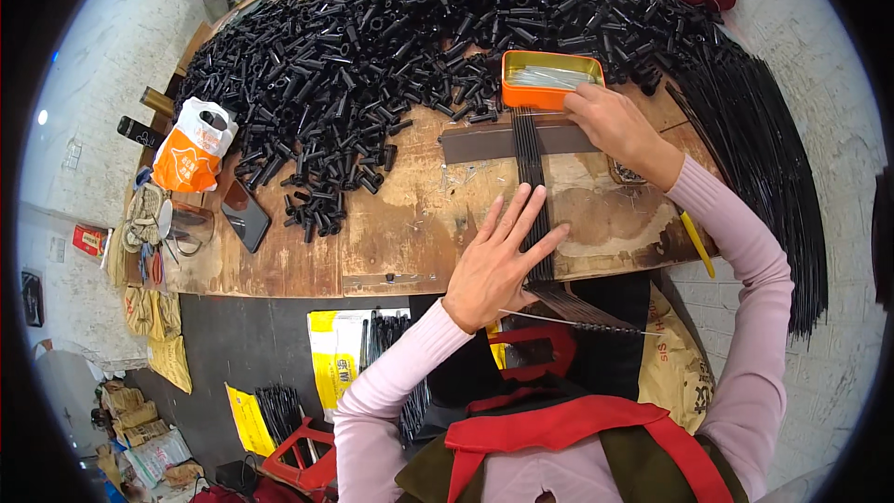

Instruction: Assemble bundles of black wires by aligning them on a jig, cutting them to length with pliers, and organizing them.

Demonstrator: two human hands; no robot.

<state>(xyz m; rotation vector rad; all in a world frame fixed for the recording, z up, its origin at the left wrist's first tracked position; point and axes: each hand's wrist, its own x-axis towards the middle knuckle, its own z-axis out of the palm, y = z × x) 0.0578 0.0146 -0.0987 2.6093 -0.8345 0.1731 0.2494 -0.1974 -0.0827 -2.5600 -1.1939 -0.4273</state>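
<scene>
My left hand (498,265) lies with its fingers stretched out and spread over a flat row of thin black rods (529,154), pressing them on the wooden table. The rods run away from me, across a dark flat strip (480,144), towards an orange tin (540,96). Thin pale wire-like pins (545,77) lie inside the tin. My right hand (610,123) is at the tin's near right corner, its fingers drawn together. What those fingers hold, if anything, is hidden. More thin rods (582,307) fan out below the table edge, over my lap.
A large heap of black tubes (372,47) covers the far side of the table (307,265). Long black rods (754,149) hang over the right edge. A phone (246,215), an orange-and-white bag (196,144) and a yellow-handled tool (697,244) lie around. Another person's hand shows far left.
</scene>
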